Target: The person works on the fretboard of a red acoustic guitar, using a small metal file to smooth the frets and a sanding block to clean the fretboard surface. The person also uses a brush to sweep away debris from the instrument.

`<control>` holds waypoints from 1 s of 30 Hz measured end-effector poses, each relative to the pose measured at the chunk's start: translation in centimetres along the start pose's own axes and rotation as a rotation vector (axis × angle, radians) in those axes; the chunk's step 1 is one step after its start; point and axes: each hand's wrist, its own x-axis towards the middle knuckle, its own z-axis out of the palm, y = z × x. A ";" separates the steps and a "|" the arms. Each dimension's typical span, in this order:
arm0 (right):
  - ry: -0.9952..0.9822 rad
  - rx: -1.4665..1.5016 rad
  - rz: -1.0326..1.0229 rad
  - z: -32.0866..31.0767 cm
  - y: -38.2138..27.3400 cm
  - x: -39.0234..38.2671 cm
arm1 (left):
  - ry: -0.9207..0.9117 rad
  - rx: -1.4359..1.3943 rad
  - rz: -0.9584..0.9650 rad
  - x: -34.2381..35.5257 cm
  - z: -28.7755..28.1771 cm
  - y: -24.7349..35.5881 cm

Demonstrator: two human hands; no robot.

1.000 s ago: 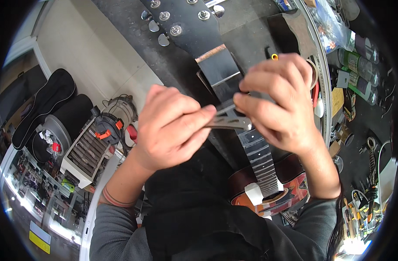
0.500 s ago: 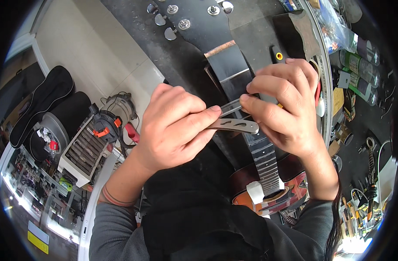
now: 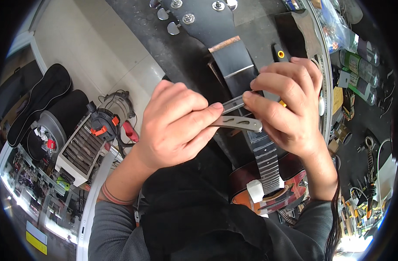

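Observation:
Above a guitar's neck (image 3: pixel 266 161), my two hands hold a folding metal tool (image 3: pixel 243 123) shaped like a straight razor. My left hand (image 3: pixel 175 126) is closed, thumb and fingers pinching the tool where its two arms spread apart. One arm is curved and silvery with cut-out slots; the other is a straight, narrow channel (image 3: pixel 233 104). At the far end of that channel, my right hand (image 3: pixel 290 106) grips with thumb and fingertips. Whether a blade is in it cannot be made out. Below the hands lies the dark headstock (image 3: pixel 207 24), with a bare wood strip (image 3: pixel 225 44) across its base.
The guitar body (image 3: pixel 241 199) rests near my lap, with white padding (image 3: pixel 255 191) by the soundhole. To the right are bottles (image 3: pixel 359 74), cables and many hand tools (image 3: pixel 353 222). At left stand a trim router (image 3: pixel 104 124), a white slatted box (image 3: pixel 79 152) and a black case (image 3: pixel 42 102).
The view has shifted slightly, so the headstock sits a little further right. Both hands keep their grip on the folding tool, with little movement between them.

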 end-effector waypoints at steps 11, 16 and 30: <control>0.035 -0.060 -0.033 0.7 0.9 2.0 | 0.121 0.180 0.035 0.3 -0.3 -1.1; -0.012 -0.022 0.006 0.0 -0.3 -0.1 | 0.013 -0.030 -0.008 -0.3 0.2 -0.1; 0.195 -0.084 0.086 -2.7 0.9 1.8 | 0.380 -0.028 -0.205 0.4 -3.3 0.7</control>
